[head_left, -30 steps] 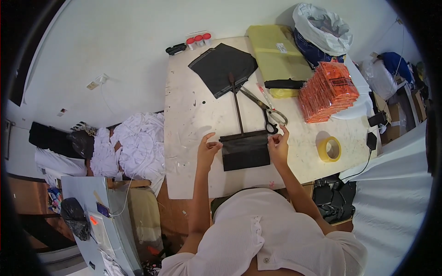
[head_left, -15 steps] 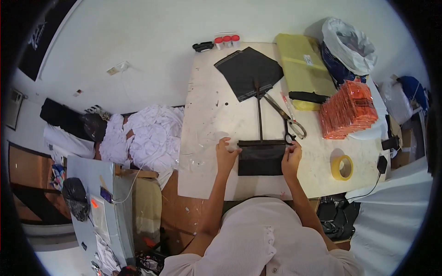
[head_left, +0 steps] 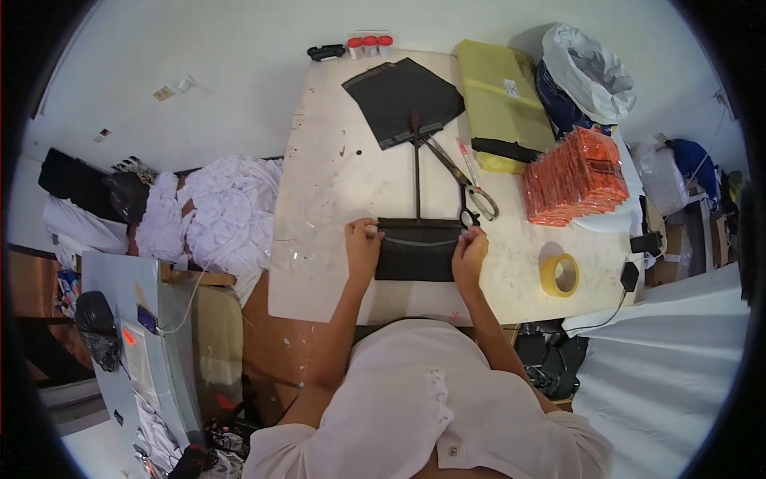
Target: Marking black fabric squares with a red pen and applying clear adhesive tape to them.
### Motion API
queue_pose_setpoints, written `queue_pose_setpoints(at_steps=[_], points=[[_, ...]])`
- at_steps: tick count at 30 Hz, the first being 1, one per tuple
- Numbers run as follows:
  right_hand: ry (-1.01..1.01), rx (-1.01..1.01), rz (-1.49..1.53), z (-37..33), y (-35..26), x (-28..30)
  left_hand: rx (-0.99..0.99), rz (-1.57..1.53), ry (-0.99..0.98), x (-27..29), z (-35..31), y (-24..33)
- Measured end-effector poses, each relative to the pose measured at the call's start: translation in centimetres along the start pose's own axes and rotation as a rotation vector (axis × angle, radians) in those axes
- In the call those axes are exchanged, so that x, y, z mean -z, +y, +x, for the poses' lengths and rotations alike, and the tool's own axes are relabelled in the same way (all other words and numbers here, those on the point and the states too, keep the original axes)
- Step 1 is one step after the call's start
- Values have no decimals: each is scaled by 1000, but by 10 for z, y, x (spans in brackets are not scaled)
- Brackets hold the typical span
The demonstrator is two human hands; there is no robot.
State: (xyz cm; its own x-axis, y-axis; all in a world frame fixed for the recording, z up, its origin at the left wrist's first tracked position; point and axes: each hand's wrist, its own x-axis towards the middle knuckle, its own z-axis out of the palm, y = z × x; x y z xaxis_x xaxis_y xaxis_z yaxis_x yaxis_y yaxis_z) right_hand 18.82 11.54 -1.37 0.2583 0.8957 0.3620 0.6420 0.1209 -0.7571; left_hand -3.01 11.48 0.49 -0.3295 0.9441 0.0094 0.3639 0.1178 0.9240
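A flat black plastic pouch lies near the table's front edge, a pale curved line showing across its upper part. My left hand pinches its upper left corner, fingers closed. At the upper right corner my right hand is closed on the pouch edge in the same way. A dark T-shaped rod meets the pouch's top edge and runs back to a larger black plastic sheet. Scissors lie just beyond my right hand, one black handle loop close to my fingers.
Right of the pouch are a yellow tape roll and a stack of orange packets. Behind them lie a yellow package and a white bag. Red-lidded jars stand at the back. White cloth is heaped left of the table.
The view has shifted, so the table sits further left and higher. My left fingers have closed on the pouch corner, and a pale curved line now shows along its upper part.
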Motion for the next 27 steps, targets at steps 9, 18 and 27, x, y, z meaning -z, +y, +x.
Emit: queue_pose_setpoints(at_steps=[9, 18, 27], points=[[-37, 9, -37, 0, -3, 2, -664, 443, -141, 2, -23, -11], [-97, -32, 35, 2, 6, 9, -714, 769, -380, 14, -36, 0], [-316, -197, 158, 29, 14, 32, -803, 741, -352, -2, -37, 2]])
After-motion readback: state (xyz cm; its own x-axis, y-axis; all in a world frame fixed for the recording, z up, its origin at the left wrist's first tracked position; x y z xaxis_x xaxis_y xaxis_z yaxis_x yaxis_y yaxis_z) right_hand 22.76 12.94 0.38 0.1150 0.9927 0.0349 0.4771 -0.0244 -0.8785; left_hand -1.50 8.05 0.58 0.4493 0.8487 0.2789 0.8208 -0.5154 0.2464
